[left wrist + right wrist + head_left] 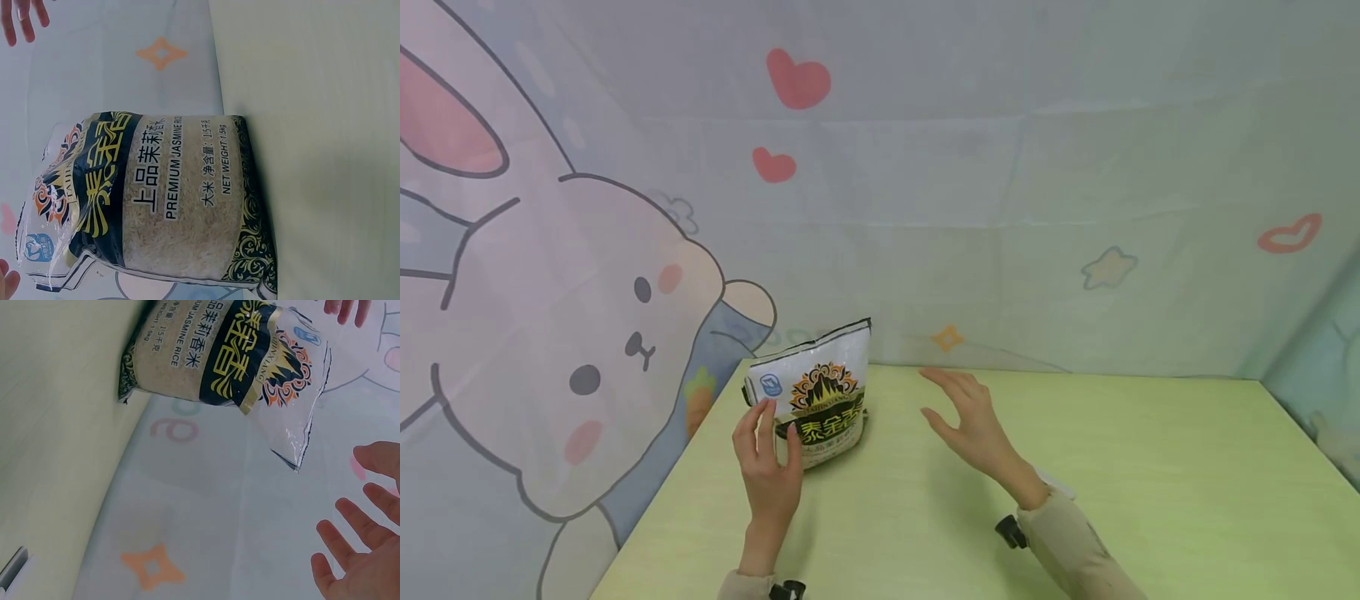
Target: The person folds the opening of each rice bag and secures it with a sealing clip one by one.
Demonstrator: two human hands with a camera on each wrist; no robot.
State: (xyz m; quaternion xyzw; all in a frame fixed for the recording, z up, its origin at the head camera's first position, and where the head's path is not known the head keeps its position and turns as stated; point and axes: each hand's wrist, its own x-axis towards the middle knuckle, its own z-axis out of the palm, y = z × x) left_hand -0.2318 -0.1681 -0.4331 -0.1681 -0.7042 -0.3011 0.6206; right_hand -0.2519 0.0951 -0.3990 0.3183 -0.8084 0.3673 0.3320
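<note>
A bag of jasmine rice (827, 400) stands upright near the table's far left, its clear plastic top leaning. In the left wrist view the bag (181, 194) shows its printed front and the grains inside. My left hand (770, 479) is at the bag's near left side, fingers loosely bent and pointing up; whether they touch it I cannot tell. To the right of the bag, and apart from it, my right hand (977, 429) hovers with fingers spread and nothing held. The right wrist view shows the same right hand (365, 556) below the bag's top edge.
The pale green table (1150, 483) meets a printed cloth backdrop (925, 250) behind the bag. Partly hidden by the right wrist, a small white object (1055, 482) lies on the table. A silver-edged item (12, 569) shows at the right wrist view's lower left.
</note>
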